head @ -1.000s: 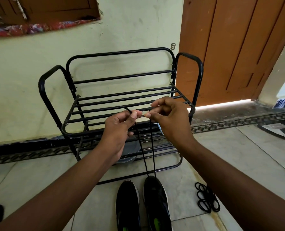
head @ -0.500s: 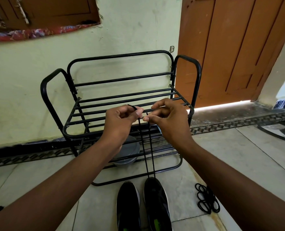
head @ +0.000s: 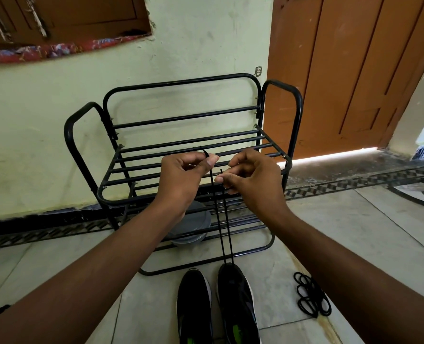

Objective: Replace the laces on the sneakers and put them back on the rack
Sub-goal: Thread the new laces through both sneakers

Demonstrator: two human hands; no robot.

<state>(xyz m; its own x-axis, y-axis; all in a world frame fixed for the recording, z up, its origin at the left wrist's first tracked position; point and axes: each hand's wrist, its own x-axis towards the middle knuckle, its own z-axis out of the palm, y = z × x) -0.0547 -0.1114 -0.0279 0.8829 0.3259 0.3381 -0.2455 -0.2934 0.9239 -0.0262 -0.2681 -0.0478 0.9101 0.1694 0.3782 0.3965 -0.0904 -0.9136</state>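
Before the black rack (head: 183, 117): pinches one lace (head: 222, 232) end in the left hand (head: 181, 177), the other in the right hand (head: 253, 180), strands running straight down to the right sneaker (head: 238, 301) beside the left sneaker (head: 193, 306). Leaves open floor (head: 354, 232) at right, around a coiled lace (head: 310, 299). Crops both heels at the bottom edge; half hides a grey container (head: 196, 227) behind the left wrist.

Pale green wall (head: 193, 45) at rear. Brown wooden door (head: 342, 70) at right, with a bright strip of light (head: 330, 156) along its foot. Upper left: wooden shutter (head: 69, 13) above a red patterned cloth (head: 57, 49). Pale tiled floor (head: 354, 232) with a dark patterned border (head: 354, 182) along the wall's foot. Grey round lidded container (head: 196, 222) near the wall.
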